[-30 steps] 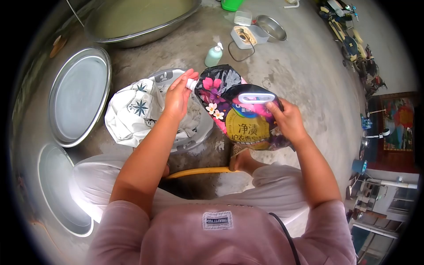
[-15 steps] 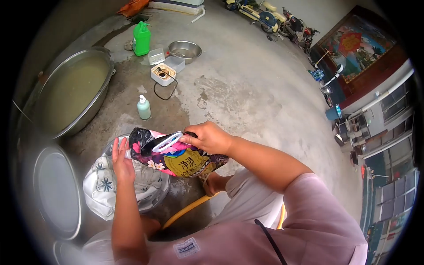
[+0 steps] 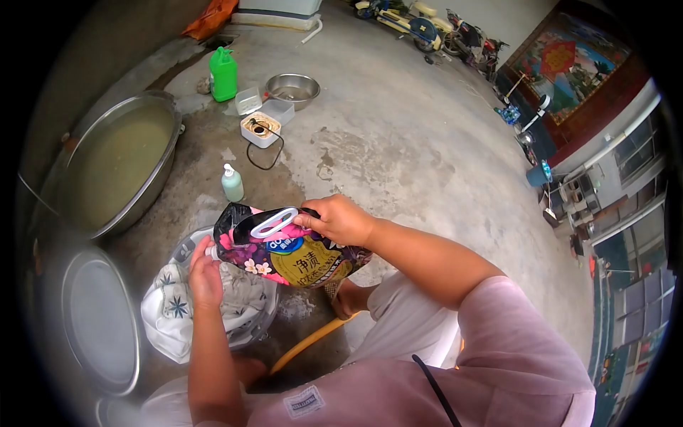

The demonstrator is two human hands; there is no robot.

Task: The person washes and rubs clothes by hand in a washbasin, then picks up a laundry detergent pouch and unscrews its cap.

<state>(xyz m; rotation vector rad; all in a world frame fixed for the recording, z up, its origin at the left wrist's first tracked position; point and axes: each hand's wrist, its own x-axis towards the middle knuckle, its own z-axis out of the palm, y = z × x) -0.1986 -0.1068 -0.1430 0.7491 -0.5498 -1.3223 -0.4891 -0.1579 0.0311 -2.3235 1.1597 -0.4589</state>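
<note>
My right hand (image 3: pixel 337 220) is closed on the handle side of a laundry detergent pouch (image 3: pixel 299 257), black and pink with flowers and a gold label. The pouch lies tilted on its side, its spout end pointing left. At that end is a white cap (image 3: pixel 211 251), with the fingers of my left hand (image 3: pixel 205 279) closed round it. Below the pouch stands a clear plastic basin (image 3: pixel 269 313) holding white cloth (image 3: pixel 162 313) with dark leaf prints. The pouch and my left hand hide part of both.
A large metal tub (image 3: pixel 154 181) of cloudy water stands left, above a round lid-like disc (image 3: pixel 102 320). Ahead are a pump bottle (image 3: pixel 232 183), a white box with a cord (image 3: pixel 260 132), a green jug (image 3: pixel 223 75) and a steel bowl (image 3: pixel 293 90). A yellow hose (image 3: pixel 309 341) runs by my foot.
My left hand's fingers have gone from spread beside the cap to curled round it. The pouch has turned slightly, showing more of its front label. The view has shifted a little.
</note>
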